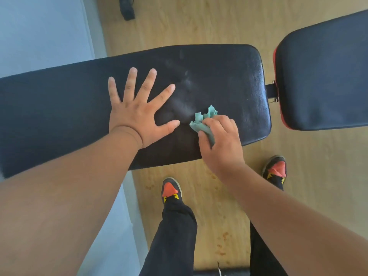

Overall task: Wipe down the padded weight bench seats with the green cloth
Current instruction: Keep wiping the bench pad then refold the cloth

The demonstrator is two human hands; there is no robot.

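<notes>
A long black padded bench pad runs across the middle of the view. My left hand lies flat on it with the fingers spread wide. My right hand grips a crumpled green cloth and holds it against the pad near its front right part. Pale smear marks show on the leather between the two hands. A second black pad with red trim stands to the right, joined by a small metal bracket.
The bench stands on a light wood floor. A pale wall lies at the left. My two feet in black, red and yellow shoes stand just in front of the bench. A dark object sits on the floor at the top.
</notes>
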